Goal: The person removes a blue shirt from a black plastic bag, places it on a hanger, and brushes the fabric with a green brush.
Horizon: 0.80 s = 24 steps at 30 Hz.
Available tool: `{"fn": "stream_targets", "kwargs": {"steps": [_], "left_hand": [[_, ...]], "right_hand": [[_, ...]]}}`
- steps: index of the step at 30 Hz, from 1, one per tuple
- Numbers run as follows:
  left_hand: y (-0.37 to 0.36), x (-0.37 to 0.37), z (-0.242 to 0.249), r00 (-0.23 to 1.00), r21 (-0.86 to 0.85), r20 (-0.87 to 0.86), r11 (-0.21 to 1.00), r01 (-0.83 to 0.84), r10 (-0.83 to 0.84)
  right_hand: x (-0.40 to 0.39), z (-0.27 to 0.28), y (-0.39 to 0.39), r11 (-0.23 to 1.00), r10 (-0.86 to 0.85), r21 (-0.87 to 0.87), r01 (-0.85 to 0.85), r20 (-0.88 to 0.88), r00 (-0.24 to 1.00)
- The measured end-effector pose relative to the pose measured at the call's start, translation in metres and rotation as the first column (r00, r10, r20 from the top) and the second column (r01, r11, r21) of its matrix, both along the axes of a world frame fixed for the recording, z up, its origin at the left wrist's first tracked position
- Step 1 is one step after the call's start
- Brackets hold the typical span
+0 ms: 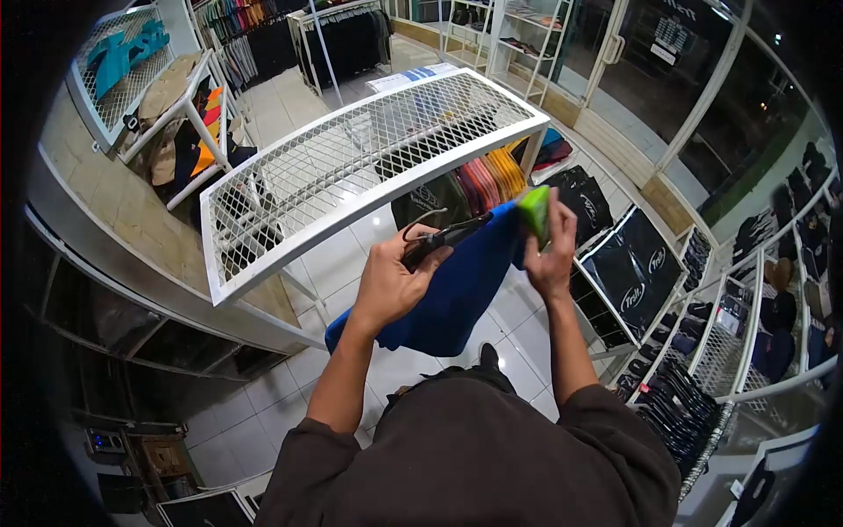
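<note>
My left hand [399,272] is closed around the middle of a black clothes hanger [465,230], whose curved metal hook shows above my fingers. A blue garment [461,303] hangs from the hanger, its lower part spreading down behind my left wrist. At the hanger's far right end, a bright green tag [534,212] stands against the garment's upper corner. My right hand [553,246] has its fingers closed on the tag. Part of its grip is hidden behind the tag.
A white mesh-topped table [369,149] stands just in front of me, with folded yellow and red clothes [492,176] beneath it. Black printed bags [637,272] lie to the right. Crowded racks of black garments [676,404] fill the lower right. A shelf with clothes [189,132] is at left.
</note>
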<state>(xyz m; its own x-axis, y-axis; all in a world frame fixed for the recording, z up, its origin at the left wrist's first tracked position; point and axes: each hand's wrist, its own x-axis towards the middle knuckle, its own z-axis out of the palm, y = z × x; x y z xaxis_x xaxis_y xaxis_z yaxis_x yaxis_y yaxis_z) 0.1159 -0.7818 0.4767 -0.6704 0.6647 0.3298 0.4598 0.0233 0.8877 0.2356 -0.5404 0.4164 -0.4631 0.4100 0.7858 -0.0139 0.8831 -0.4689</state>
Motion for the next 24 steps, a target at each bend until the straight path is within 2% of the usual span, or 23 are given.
{"fn": "stream_targets", "kwargs": {"steps": [2, 3, 4, 6, 7, 8, 10, 12, 13, 16, 17, 18, 19, 20, 21, 22, 24], "left_hand": [[-0.006, -0.003, -0.001, 0.996, -0.013, -0.039, 0.996, -0.083, 0.083], [-0.007, -0.007, -0.006, 0.992, 0.003, -0.078, 0.995, -0.101, 0.101], [-0.009, -0.009, -0.009, 0.99, 0.012, -0.084, 0.994, -0.109, 0.109], [-0.012, -0.01, -0.015, 0.967, 0.056, -0.247, 0.998, -0.043, 0.056], [-0.013, -0.003, -0.002, 0.968, -0.14, -0.241, 0.984, -0.108, 0.071], [-0.011, -0.001, -0.004, 0.969, -0.144, -0.238, 0.984, -0.105, 0.069], [-0.006, -0.001, -0.011, 0.923, 0.006, -0.376, 0.996, -0.085, 0.081], [-0.008, -0.01, -0.024, 0.906, -0.001, -0.416, 0.996, -0.087, 0.078], [-0.011, -0.013, -0.029, 0.856, -0.017, -0.513, 0.996, -0.089, 0.068], [-0.013, -0.016, -0.039, 0.71, -0.03, -0.702, 0.993, -0.112, 0.059], [-0.01, -0.017, -0.043, 0.649, -0.032, -0.758, 0.992, -0.124, 0.057], [-0.008, -0.017, -0.048, 0.589, -0.038, -0.807, 0.99, -0.133, 0.048], [-0.006, -0.016, -0.051, 0.602, -0.05, -0.798, 0.991, -0.128, 0.038], [-0.003, -0.017, -0.053, 0.535, -0.033, -0.844, 0.992, -0.123, 0.038], [-0.002, -0.017, -0.055, 0.46, -0.011, -0.887, 0.993, -0.115, 0.043], [-0.003, -0.016, -0.058, 0.468, -0.013, -0.883, 0.994, -0.11, 0.04], [-0.004, -0.018, -0.065, 0.395, -0.025, -0.918, 0.99, -0.135, 0.031]], "right_hand": [[-0.007, -0.016, 0.022, 0.963, -0.225, -0.144, 0.226, 0.028, 0.974], [-0.005, -0.021, 0.028, 0.942, -0.267, -0.199, 0.269, 0.035, 0.963], [-0.002, -0.011, 0.021, 0.953, -0.241, -0.195, 0.23, -0.038, 0.97], [0.002, 0.006, 0.0, 0.988, -0.094, -0.133, 0.084, -0.069, 0.993], [0.002, 0.012, -0.007, 1.0, 0.004, -0.024, -0.005, -0.052, 0.999], [0.0, 0.015, -0.01, 0.997, 0.075, 0.03, -0.075, -0.002, 0.997], [-0.012, 0.008, 0.001, 1.0, -0.019, 0.025, 0.02, -0.004, 1.0], [-0.025, -0.007, 0.026, 0.952, -0.215, -0.21, 0.222, 0.057, 0.975], [-0.024, -0.008, 0.034, 0.949, -0.26, -0.172, 0.266, 0.06, 0.964], [-0.01, 0.011, 0.019, 0.986, -0.109, -0.131, 0.107, -0.01, 0.994], [-0.006, 0.02, 0.009, 0.997, 0.004, -0.075, -0.006, -0.026, 1.0], [-0.005, 0.024, 0.005, 0.994, 0.107, -0.009, -0.107, 0.008, 0.994], [-0.006, 0.022, 0.006, 0.992, 0.12, 0.023, -0.122, 0.063, 0.991], [-0.009, 0.018, 0.01, 0.989, 0.131, 0.054, -0.138, 0.115, 0.985], [-0.017, 0.004, 0.027, 0.998, 0.062, 0.02, -0.064, 0.101, 0.993], [-0.019, -0.006, 0.045, 0.991, -0.041, -0.119, 0.062, 0.177, 0.983], [-0.018, -0.008, 0.059, 0.959, -0.265, -0.048, 0.278, 0.192, 0.945]]}}
